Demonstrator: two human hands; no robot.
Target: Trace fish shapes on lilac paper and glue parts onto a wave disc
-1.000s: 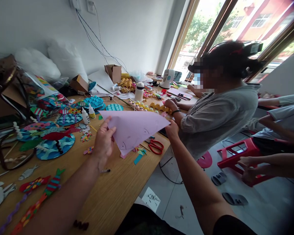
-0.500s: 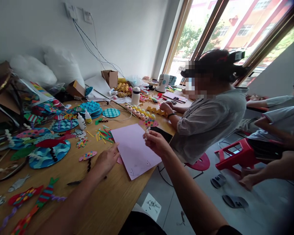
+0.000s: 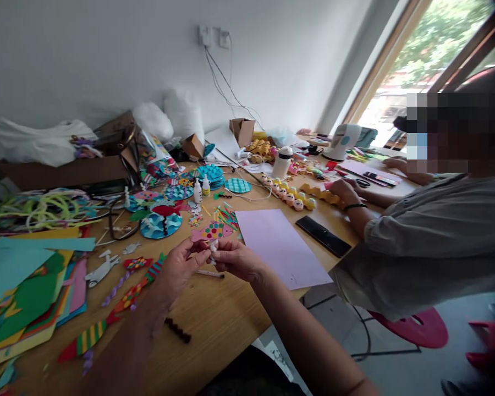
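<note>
A pink paper fish with coloured dots stands up just above my fingertips, with a white fuzzy pipe cleaner below it. My right hand pinches that pipe cleaner between thumb and fingers. From the other side, the closed thumb and fingers of my left hand meet it too; the exact grip is partly hidden. Under my hands a pen lies on the wooden table. Closer to me is a dark coiled pipe cleaner. The lilac sheet rests right of my hands.
Coloured paper is stacked at the left, near finished paper fish. Glue bottles, thin paper strips and blue discs lie beyond my hands. A black case and a co-worker are at the right.
My left hand has come off the table by the lilac sheet and joined my right hand at the pipe cleaner. The fish has come lower and nearer, and the view has swung left.
</note>
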